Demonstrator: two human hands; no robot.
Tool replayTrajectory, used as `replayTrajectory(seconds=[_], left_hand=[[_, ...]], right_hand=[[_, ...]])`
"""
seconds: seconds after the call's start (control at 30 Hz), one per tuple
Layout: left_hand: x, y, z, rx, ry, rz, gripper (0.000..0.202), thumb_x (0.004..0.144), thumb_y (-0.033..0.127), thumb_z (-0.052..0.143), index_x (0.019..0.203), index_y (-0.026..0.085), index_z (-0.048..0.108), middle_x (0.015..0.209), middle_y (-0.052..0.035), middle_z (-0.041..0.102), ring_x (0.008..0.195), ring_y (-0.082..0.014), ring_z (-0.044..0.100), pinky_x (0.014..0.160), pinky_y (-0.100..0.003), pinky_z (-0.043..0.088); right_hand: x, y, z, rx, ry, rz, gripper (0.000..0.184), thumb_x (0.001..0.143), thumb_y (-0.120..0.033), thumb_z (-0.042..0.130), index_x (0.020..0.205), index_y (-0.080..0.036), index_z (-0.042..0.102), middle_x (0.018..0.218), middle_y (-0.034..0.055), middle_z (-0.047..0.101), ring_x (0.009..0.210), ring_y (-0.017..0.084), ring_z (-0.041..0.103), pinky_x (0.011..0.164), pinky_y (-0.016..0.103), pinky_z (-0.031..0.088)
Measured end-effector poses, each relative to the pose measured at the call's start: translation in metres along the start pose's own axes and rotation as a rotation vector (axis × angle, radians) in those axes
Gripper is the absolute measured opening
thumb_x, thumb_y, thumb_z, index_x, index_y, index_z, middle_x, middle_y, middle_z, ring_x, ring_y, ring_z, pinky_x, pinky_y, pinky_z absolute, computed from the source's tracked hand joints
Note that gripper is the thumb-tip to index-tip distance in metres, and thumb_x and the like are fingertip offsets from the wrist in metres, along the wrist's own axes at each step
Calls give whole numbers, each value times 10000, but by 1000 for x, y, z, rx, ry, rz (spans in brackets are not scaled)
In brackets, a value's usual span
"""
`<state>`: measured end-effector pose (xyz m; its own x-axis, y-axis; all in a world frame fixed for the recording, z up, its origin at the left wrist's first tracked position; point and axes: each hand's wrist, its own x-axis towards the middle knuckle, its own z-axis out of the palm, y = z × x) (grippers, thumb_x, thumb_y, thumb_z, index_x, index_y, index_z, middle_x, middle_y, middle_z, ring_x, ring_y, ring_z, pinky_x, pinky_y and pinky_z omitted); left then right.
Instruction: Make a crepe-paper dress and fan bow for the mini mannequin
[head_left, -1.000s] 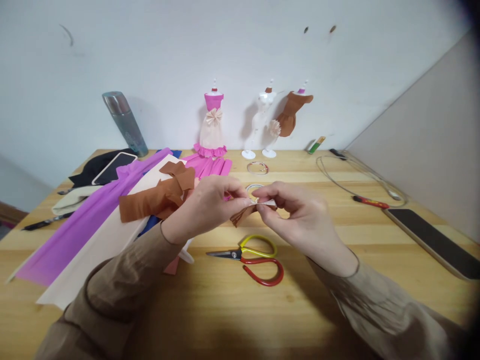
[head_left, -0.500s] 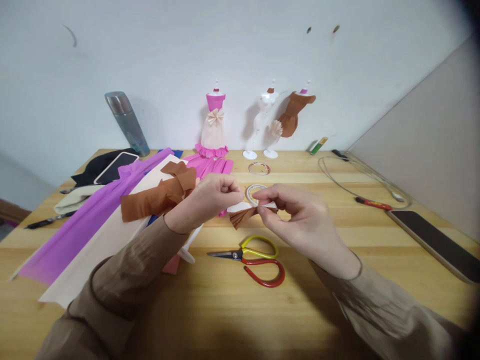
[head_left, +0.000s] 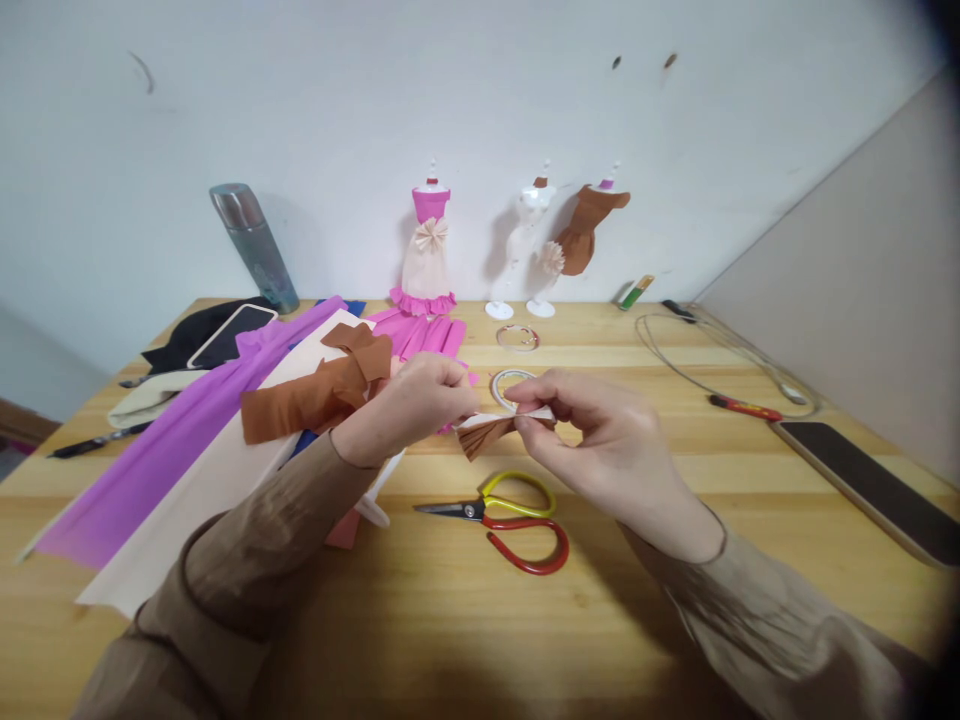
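Observation:
A small brown pleated paper fan (head_left: 485, 436) with a white strip along its upper edge is pinched at the middle by my right hand (head_left: 600, 440), thumb below and index finger above. At the fan's left end my left hand (head_left: 420, 400) is closed, its fingertips pressed together against that corner; what lies between them is mostly hidden. Just behind the fan lies a white tape roll (head_left: 501, 388), partly covered by my right fingers. Scissors (head_left: 480, 511) with one yellow and one red handle rest on the table below both hands.
Brown paper (head_left: 300, 405), cream paper (head_left: 180, 520) and purple paper (head_left: 142, 490) lie left. Behind stand a pink-and-cream dressed mannequin (head_left: 430, 245), a bare white mannequin (head_left: 525, 240) and a brown-dressed one (head_left: 589, 230). A flask (head_left: 259, 250), clear ring (head_left: 517, 338), cable (head_left: 660, 365) and phone (head_left: 862, 485) are around.
My left hand has shifted slightly down and left, its fingertips now lower at the fan's left end. My right hand stays nearly still, with the fan in it.

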<state>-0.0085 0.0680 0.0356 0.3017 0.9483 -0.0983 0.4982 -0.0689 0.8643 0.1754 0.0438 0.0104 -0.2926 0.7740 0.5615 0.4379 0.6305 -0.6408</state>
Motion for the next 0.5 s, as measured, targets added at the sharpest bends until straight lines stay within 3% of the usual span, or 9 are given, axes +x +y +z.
replayTrajectory(seconds=[0.23, 0.3, 0.37, 0.4, 0.5], left_hand=[[5, -10, -3, 99, 54, 18, 216, 656, 142, 532, 447, 151, 477, 444, 23, 467, 452, -76, 401, 434, -207, 286], [7, -17, -4, 250, 189, 136, 219, 691, 129, 511, 477, 159, 481, 487, 7, 497, 516, -102, 458, 507, -230, 371], [10, -25, -4, 412, 409, 343, 205, 758, 106, 462, 585, 151, 563, 655, -48, 610, 717, -156, 563, 693, -287, 459], [10, -28, -3, 460, 460, 415, 227, 790, 101, 438, 626, 147, 589, 738, -75, 644, 823, -180, 586, 778, -320, 467], [10, -29, -2, 480, 354, 454, 274, 824, 121, 456, 576, 153, 569, 736, -76, 661, 822, -183, 605, 791, -324, 471]], right_hand=[[1, -4, -2, -10, -11, -4, 199, 744, -76, 583, 872, -190, 684, 666, -5, 630, 552, 108, 545, 506, 235, 451], [1, -2, -2, -1, -15, 7, 191, 739, -80, 586, 862, -184, 687, 668, -4, 638, 548, 107, 541, 510, 238, 452], [2, 2, 0, 23, -14, 36, 173, 735, -89, 590, 845, -177, 689, 679, 4, 654, 552, 111, 546, 513, 242, 452], [2, 4, 1, 36, -16, 54, 162, 735, -95, 590, 836, -175, 689, 688, 9, 663, 559, 115, 553, 514, 243, 451], [5, 11, 1, 55, -62, 101, 134, 740, -111, 584, 793, -176, 688, 687, 15, 673, 571, 121, 564, 510, 241, 436]])
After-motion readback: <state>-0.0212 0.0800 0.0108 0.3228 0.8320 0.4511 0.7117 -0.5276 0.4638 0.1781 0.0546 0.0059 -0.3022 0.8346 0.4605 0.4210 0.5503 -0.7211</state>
